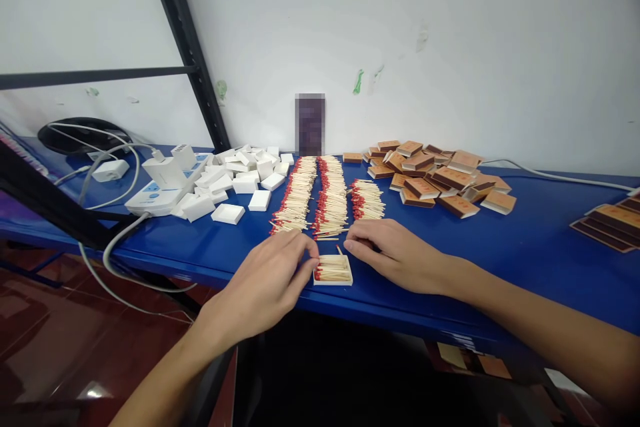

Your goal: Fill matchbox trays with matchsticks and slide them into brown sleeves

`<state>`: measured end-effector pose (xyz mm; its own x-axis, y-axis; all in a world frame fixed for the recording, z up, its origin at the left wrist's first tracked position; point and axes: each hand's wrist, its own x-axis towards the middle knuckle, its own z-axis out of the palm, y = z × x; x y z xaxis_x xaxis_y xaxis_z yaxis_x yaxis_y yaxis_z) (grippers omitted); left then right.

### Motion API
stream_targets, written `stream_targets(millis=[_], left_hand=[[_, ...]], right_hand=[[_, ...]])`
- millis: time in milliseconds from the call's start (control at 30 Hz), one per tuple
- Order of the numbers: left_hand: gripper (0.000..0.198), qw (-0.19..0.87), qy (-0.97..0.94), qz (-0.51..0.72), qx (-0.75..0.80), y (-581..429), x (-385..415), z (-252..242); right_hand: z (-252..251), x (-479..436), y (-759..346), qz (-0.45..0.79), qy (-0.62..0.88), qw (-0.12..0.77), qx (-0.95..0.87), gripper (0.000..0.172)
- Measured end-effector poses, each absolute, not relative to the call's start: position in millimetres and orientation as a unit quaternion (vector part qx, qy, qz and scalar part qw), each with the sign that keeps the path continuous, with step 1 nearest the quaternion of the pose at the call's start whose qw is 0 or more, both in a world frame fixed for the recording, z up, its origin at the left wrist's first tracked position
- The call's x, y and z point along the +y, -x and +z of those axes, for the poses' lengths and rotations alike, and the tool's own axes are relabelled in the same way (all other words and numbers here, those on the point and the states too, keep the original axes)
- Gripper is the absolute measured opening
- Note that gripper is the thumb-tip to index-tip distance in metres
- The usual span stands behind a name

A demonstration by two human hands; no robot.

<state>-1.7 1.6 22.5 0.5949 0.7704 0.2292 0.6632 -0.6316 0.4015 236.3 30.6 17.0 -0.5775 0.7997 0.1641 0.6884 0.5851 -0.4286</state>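
Note:
A small white matchbox tray partly filled with red-headed matches lies near the front edge of the blue shelf. At its left end is my left hand, thumb and forefinger closed on the tray's edge. My right hand rests just beyond and to the right of the tray, with its fingers curled together. A single match shows by its fingertips; whether they grip it I cannot tell. Behind the hands, loose matches form a left row, a middle row and a shorter right pile.
White empty trays are heaped at the left, beside a power strip with plugs and cables. Orange-brown matchbox sleeves are piled at the right, more flat ones at the far right. A black metal post stands left.

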Motion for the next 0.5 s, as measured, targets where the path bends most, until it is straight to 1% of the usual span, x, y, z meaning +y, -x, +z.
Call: stream_targets(millis=[67,200,333,500], left_hand=[[0.012,0.131,-0.878,0.199,0.415,0.2,2.8,20.8],[0.014,0.094,-0.858,0.217,0.457,18.6,16.5,21.3],[0.014,0.052,-0.836,0.192,0.511,44.1,32.1,22.1],[0.019,0.053,-0.836,0.179,0.516,51.8,39.8,17.6]], right_hand=[[16.7,32.0,-236.7,0.161,0.429,0.175,-0.872,0.034],[15.3,33.8,-238.4,0.17,0.395,0.201,-0.88,0.019],[12.6,36.0,-240.8,0.169,0.318,0.212,-0.908,0.026],[8.7,40.6,-241.4,0.155,0.316,0.205,-0.913,0.021]])
